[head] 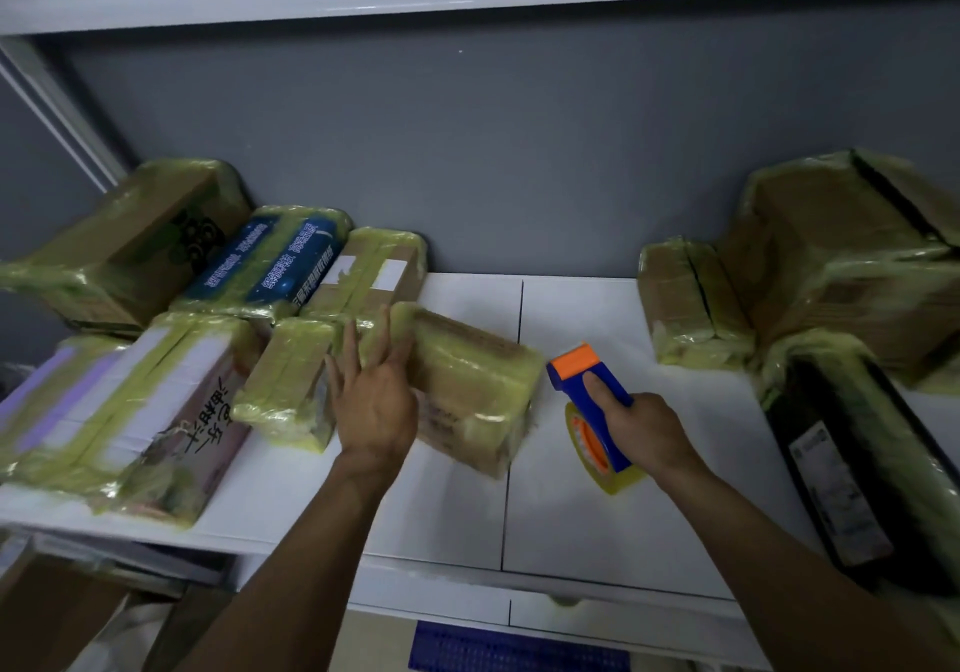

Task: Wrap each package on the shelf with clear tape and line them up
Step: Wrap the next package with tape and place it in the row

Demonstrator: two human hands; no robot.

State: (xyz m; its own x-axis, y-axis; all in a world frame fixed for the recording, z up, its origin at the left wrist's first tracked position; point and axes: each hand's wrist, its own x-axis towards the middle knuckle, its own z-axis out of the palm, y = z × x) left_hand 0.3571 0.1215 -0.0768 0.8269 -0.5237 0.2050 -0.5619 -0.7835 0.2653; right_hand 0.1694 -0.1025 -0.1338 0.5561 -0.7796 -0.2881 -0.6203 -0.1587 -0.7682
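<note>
Brown cardboard package (470,385), centre of the white shelf (571,505), lying at an angle to the front edge. Wrapped in yellowish clear tape, glossy and wrinkled at the corners; printed markings on the near face are too blurred to read.

Left hand (375,404) flat on its left end, fingers straight and spread, also reaching onto the small taped box (285,391) touching it on the left.

Right hand (641,432) wraps the handle of one tape dispenser (589,385), blue body, orange head, just right of the package. One tape roll (597,456) hangs in it, touching the shelf.

Count, left cluster: big brown box with black print (130,250), blue package (272,261), brown box with white labels (371,271), white box with black characters (171,406). A purple-striped piece (52,396) at the far left is possibly a separate package; blur hides the seam.

Right cluster, well apart: three. Small brown box (691,308), large brown box (852,256), black package with a label (852,469).

All taped.
</note>
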